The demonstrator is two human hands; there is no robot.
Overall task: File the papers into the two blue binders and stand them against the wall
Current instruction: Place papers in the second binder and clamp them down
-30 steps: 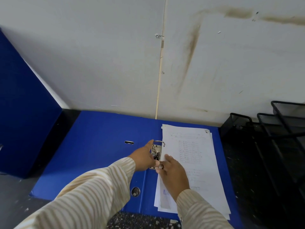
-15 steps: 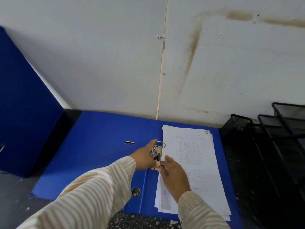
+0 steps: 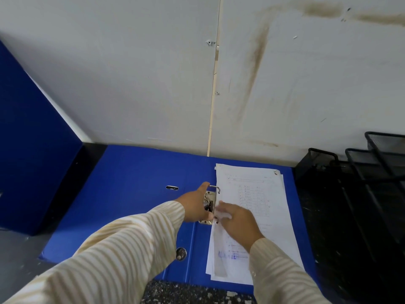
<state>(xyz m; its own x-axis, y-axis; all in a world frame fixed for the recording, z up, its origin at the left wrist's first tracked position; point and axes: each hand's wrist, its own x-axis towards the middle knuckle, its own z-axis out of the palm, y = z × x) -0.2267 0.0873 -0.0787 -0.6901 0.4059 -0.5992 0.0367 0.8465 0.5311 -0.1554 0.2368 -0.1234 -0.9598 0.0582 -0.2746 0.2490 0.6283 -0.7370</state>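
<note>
An open blue binder lies flat on the desk against the wall. A stack of white printed papers rests on its right half. My left hand is on the metal ring mechanism at the spine, fingers around the lever. My right hand lies flat on the left edge of the papers, fingers spread, next to the rings. A second blue binder stands upright at the far left, leaning by the wall.
Black wire mesh trays stand at the right against the wall. The stained white wall rises right behind the binder. A dark speckled desk surface shows at the front edge.
My right hand has slid slightly up and right along the paper edge, fingers spreading flat. My left hand stays on the ring mechanism.
</note>
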